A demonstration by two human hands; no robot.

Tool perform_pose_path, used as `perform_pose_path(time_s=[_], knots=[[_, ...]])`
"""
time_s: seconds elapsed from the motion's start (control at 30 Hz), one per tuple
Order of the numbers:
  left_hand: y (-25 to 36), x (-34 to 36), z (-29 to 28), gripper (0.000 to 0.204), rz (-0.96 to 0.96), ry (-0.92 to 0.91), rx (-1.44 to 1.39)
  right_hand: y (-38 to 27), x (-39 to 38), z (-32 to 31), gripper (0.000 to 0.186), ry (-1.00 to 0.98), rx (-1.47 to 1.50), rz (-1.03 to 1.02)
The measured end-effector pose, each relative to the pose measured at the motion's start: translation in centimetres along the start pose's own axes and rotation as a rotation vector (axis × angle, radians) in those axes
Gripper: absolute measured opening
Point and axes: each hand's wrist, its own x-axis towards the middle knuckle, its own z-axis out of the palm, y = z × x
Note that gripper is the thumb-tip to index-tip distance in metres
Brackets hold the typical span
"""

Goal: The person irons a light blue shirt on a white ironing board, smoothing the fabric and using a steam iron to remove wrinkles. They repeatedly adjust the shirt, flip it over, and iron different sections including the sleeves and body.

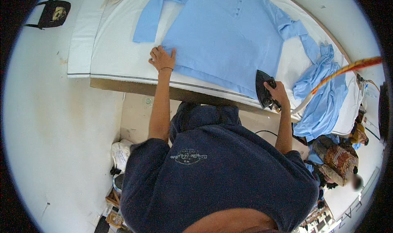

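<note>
A light blue shirt (221,40) lies spread on a white-covered table (118,57), its hem toward me and its buttoned placket at the far side. My right hand (278,92) is closed round the handle of a dark clothes iron (263,85). The iron rests at the shirt's lower right corner, partly over the cloth. At the shirt's lower left corner my left hand (163,59) lies with fingers spread, touching the hem's edge and the white cover. Below the iron's handle, its underside is hidden.
A crumpled blue garment (321,89) is heaped at the table's right end. An orange and yellow sleeved cord (344,71) crosses above it toward the iron. A black bag-like item (54,14) hangs on the left wall. Piled cloths (337,155) and a white plastic bag (121,154) are lower down.
</note>
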Motion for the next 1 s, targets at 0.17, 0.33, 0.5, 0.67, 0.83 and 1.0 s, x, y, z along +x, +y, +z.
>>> perform_pose_path(time_s=[0.17, 0.33, 0.5, 0.67, 0.83, 1.0], knots=[[-3.4, 3.1, 0.6, 0.050, 0.020, -0.017, -0.126, -9.2, 0.8, 2.8, 0.058, -0.148, -0.104, -0.158], [-6.6, 4.8, -0.6, 0.031, 0.233, -0.195, -0.355, -22.2, 4.9, 11.5, 0.066, -0.329, -0.202, -0.389], [-6.8, 8.7, -3.7, 0.032, 0.221, -0.375, -0.648, -35.3, 7.0, 21.3, 0.067, -0.220, -0.211, -0.430], [-1.9, 15.3, -0.5, 0.044, 0.704, -0.079, -0.665, -39.1, 6.3, 22.2, 0.065, -0.309, -0.228, -0.331], [5.7, 30.3, 6.5, 0.063, 0.676, 0.061, -0.081, -34.6, 5.8, 20.6, 0.069, -0.302, -0.265, -0.298], [5.7, 41.9, 6.3, 0.059, 0.634, 0.140, 0.008, -32.4, 4.9, 19.8, 0.067, -0.239, -0.266, -0.298]])
